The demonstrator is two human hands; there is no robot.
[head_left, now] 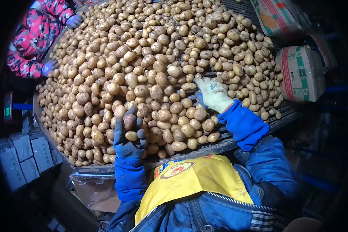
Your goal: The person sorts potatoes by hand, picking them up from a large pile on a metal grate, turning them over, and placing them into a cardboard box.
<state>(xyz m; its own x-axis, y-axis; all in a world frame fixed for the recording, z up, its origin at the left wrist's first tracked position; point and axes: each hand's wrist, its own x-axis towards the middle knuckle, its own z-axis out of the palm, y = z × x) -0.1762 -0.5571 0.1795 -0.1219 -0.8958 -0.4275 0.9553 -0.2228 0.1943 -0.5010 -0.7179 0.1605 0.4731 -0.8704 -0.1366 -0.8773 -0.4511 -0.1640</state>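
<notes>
A broad heap of soil-marked potatoes (143, 58) covers the slatted table. My left hand (128, 146), in a dark blue-grey glove, is at the near edge with its fingers curled up around potatoes. A darker potato (130, 122) sits between the fingers, and a small pale potato (131, 135) lies against the palm. Farther right, my right hand (214, 96) wears a whitish glove with blue on the thumb side. It reaches over the heap, back up, thumb and forefinger apart beside an oval potato (188, 86). Its other fingers are partly hidden.
Across the heap at upper left, a co-worker's purple-gloved hands (49, 68) touch the potatoes. Printed cartons (301, 73) stand at the right. A scale display (8, 106) and stacked boxes (23, 154) are at the left. The table's front edge (104, 169) runs before my yellow apron.
</notes>
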